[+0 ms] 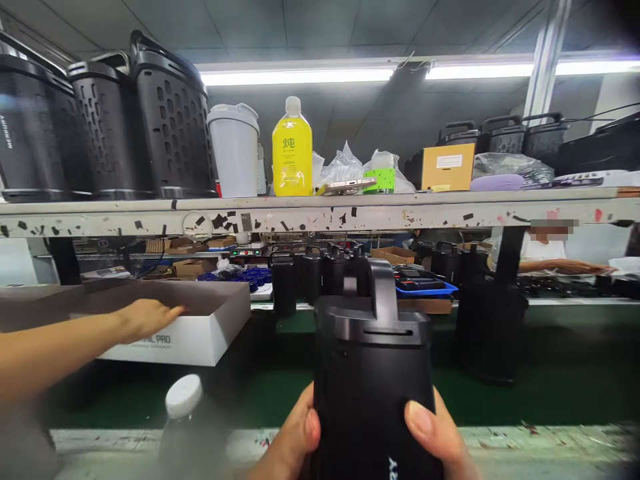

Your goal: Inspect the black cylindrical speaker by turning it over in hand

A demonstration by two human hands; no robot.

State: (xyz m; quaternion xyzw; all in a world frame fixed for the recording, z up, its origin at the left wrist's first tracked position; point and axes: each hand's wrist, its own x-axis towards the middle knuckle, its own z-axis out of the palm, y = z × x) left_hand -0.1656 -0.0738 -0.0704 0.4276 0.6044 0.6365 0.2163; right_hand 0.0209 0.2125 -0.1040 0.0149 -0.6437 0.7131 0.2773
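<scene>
Factory bench with green belt (500, 407): right hand (440, 440) clasps a black speaker (373, 373) (not yet boxed); left hand (145, 319), fingers flat, touches the open white box (200, 340).

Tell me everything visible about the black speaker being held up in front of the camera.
The black speaker is a tall, rounded, matte body, plastic by its look, standing upright. Its top cap has a narrow slot and an upright carry handle rising from it. White lettering shows at the bottom edge, cut off by the frame. The right hand grips it from below, a thumb on each side of the front, so a second hand seems involved. It sits above the green conveyor belt. The left hand is away at a white box.
</scene>
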